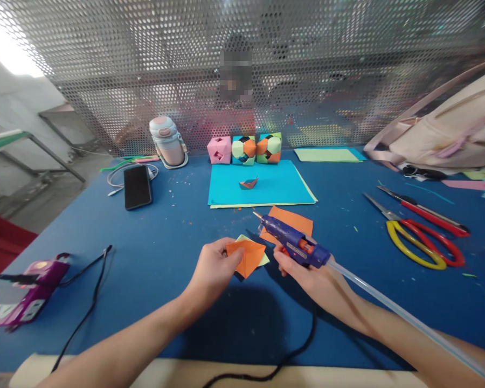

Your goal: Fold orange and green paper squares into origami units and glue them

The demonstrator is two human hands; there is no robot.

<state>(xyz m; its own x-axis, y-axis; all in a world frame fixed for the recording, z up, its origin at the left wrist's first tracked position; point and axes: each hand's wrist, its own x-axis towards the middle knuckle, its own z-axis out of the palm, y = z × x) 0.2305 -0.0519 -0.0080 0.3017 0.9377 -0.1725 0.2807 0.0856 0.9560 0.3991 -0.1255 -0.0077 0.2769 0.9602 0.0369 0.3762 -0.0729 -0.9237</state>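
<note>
Between the thumb and fingers of my left hand is a folded paper piece, orange on top with light green showing at its edges. My right hand is wrapped round a blue hot glue gun. A long clear glue stick runs out of the gun's back end. The nozzle points up and left, above and apart from the folded paper. Beneath the gun lies an orange paper square, partly covered. A small folded paper piece rests on the blue paper sheets farther back.
Three paper balls stand behind the sheets. Scissors and a red cutter lie at right, near a beige bag. A phone, a bottle and a purple power strip are at left. A black cord crosses the front edge.
</note>
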